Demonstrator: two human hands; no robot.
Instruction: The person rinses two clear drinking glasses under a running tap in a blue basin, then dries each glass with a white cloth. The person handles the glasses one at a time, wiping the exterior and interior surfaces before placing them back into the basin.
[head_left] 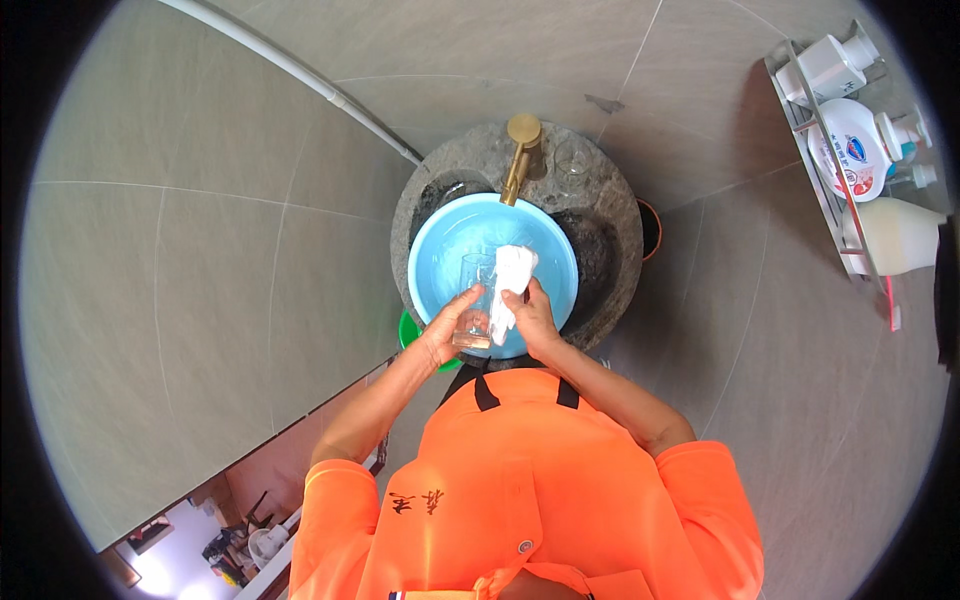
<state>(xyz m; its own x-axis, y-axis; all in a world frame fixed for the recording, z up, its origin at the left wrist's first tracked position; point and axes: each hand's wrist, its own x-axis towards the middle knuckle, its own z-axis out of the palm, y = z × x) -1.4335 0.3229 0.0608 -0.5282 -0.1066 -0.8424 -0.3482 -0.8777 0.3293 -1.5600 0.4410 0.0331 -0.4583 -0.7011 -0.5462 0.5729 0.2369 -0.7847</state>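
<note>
Over a light blue basin (429,235), my left hand (446,324) grips a clear, tall drinking glass (475,318), its thick base toward me. My right hand (534,318) holds a folded white cloth (514,270) close along the right side of the glass. Whether the cloth touches the glass is hard to tell. The basin rests in a grey stone sink (612,200), below a gold-coloured tap (516,165). What the basin contains is hard to make out beyond a smooth, shiny inside.
Another clear glass (572,170) appears to stand on the sink's far rim. A wall shelf (815,165) at upper right carries several bottles. Part of a green container (408,330) shows below the sink at left. A white pipe (300,72) runs along the wall corner.
</note>
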